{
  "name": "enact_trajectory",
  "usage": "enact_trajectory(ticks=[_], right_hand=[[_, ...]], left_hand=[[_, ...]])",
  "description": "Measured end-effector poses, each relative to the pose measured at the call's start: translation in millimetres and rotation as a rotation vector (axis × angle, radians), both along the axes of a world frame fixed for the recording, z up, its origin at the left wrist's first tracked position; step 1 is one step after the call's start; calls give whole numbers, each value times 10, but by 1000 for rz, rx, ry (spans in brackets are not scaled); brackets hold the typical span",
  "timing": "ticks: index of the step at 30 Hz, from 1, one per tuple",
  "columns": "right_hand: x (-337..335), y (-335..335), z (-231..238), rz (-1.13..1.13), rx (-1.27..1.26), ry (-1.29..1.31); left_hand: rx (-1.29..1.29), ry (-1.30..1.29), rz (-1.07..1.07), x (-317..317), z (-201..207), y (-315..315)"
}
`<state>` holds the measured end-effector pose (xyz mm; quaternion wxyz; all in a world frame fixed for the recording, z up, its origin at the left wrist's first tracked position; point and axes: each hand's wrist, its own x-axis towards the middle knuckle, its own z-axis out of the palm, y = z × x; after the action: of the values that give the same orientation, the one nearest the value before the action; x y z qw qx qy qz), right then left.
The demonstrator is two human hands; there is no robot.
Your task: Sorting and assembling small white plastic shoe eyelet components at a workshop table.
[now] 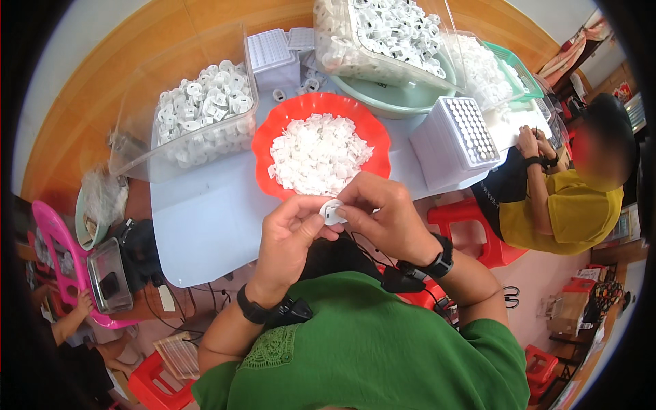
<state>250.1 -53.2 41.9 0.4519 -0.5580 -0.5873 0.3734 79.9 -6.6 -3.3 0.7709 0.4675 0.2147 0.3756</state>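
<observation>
Between my two hands is a small round white plastic part (332,212) with a dark mark near its middle. My left hand (290,229) pinches it from the left with thumb and fingers. From the right, the thumb and fingertips of my right hand (383,215) close on its edge; whether they hold a second small piece there I cannot make out. Just beyond my hands stands a red scalloped bowl (265,130) heaped with small white plastic pieces (318,154).
A clear bin (137,154) of round white parts stands left. Another clear bin (335,55) rests on a pale green basin (383,102). Stacked white trays (441,147) stand right of the bowl on the pale blue table (205,225). A co-worker in yellow (567,212) sits at right.
</observation>
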Motion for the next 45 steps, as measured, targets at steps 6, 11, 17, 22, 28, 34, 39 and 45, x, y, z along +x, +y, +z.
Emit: enact_trajectory(ticks=[6,11,17,22,28,34,39,45], right_hand=[[-100,-20,-121,-53,353,-197],[-174,-39,-148,-62,438,-208],[-240,-48,-141,-86,458,-155],[-189,-46,-76,-88,341,-58],[-10,-77,24,-109,201,52],[329,92,101,-126,193,121],[659,537,455,-320,305,-31],[1220,1503,652,-511,467,-523]], left_hand=[[166,97,139,21,53,-100],[242,124,239,23,32,-155],[421,155,321,15,59,-176],[317,184,186,31,165,-97],[181,339,95,-227,453,389],[-52,10,526,-867,757,1515],[75,53,264,-648,659,1191],[-7,168,-11,-233,377,758]])
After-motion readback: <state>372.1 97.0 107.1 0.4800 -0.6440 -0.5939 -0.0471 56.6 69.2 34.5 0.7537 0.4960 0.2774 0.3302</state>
